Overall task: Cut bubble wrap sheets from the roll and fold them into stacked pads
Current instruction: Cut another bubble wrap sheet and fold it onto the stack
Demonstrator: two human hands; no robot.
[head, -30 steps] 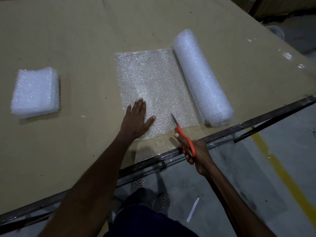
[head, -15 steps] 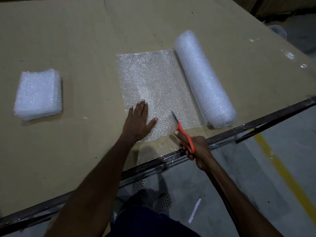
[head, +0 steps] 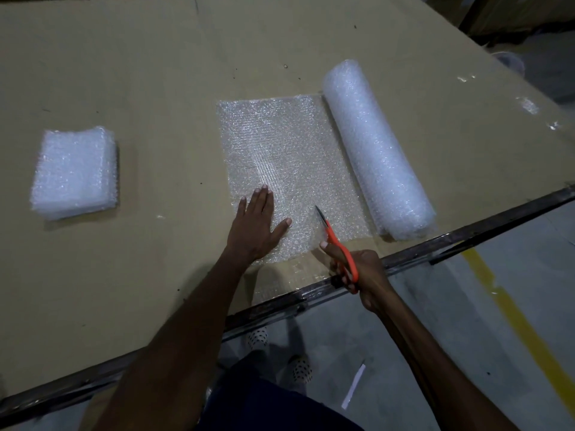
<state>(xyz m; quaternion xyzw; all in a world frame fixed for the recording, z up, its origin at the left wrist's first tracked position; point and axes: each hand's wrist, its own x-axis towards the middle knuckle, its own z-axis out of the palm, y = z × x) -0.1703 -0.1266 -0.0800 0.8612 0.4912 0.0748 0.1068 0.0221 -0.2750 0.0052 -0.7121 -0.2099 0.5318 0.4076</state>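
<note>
Little has been shifted since the earlier frames: the left hand [head: 256, 227] is kept flat on the sheet, and the scissors [head: 336, 241] have been eased a touch further over its near edge. No grip is taken by that left hand; its fingers are spread straight and pressed down on the unrolled bubble wrap sheet [head: 289, 169] at centre frame. The right hand [head: 362, 272], at lower centre right by the metal edge of the tabletop [head: 155, 73], is curled through the orange handles. The blades are pointed up the frame, their tip seen over the sheet's lower right part; whether they are parted cannot be told.

The sheet is laid out flat and is joined along its right side to the bubble wrap roll [head: 378, 150], which is lying diagonally at right of centre. No cut line can be made out yet, so the cut is judged to be only at its start. At the left of the frame a stack of folded pads [head: 74, 172] is already set down, well apart from the sheet. Left to do, by this reckoning: this sheet to be cut free, folded and added to the stack.
</note>
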